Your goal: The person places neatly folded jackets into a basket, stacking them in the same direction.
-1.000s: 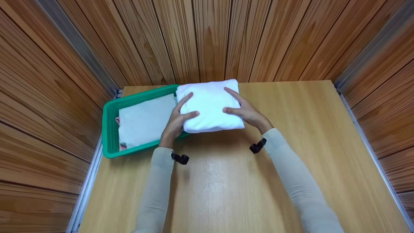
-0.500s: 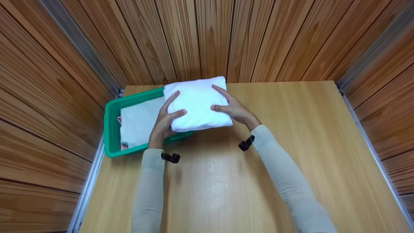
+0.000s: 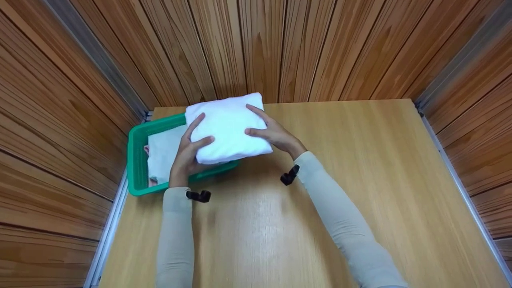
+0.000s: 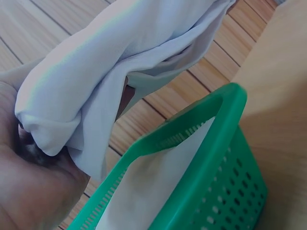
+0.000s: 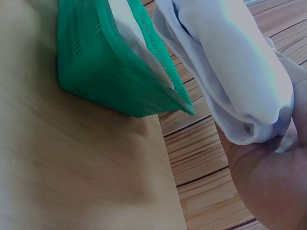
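A folded white cloth is held up between both hands, above the right part of a green plastic basket. My left hand grips its left edge, thumb and a finger on top, the other fingers hidden beneath. At the opposite edge my right hand grips it the same way. In the left wrist view the layers of the folded cloth show, raised over the basket's rim. Another folded white cloth lies inside the basket, partly covered in the head view by the held one.
A bit of pink cloth peeks out at the left under the cloth in the basket. The basket stands at the back left of the wooden table, near the plank walls. Both wrists wear small black cameras.
Both hands have carried the folded white cloth leftward, from beside the basket's right end to over its right part. More of the cloth inside is now covered from view.
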Demonstrator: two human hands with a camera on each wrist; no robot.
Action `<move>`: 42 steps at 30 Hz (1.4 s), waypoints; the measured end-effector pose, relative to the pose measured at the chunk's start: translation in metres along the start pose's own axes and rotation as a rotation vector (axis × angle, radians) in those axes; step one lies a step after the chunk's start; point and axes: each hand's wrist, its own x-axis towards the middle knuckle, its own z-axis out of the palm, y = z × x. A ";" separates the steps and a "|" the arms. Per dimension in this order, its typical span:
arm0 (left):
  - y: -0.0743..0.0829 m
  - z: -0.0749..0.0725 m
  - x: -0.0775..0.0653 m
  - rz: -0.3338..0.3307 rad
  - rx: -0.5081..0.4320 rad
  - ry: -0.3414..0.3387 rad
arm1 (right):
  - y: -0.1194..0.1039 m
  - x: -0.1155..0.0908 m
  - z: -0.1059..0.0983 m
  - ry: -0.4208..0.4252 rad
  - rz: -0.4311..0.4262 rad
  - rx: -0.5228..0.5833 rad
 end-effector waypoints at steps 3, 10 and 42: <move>-0.001 -0.007 -0.003 0.009 -0.028 0.009 | -0.002 0.005 0.006 -0.009 0.004 0.002; -0.001 -0.022 -0.007 0.049 -0.056 0.032 | -0.009 0.014 0.021 -0.019 0.003 -0.009; 0.006 -0.079 -0.029 -0.010 0.008 0.157 | -0.026 0.042 0.070 -0.104 -0.002 -0.058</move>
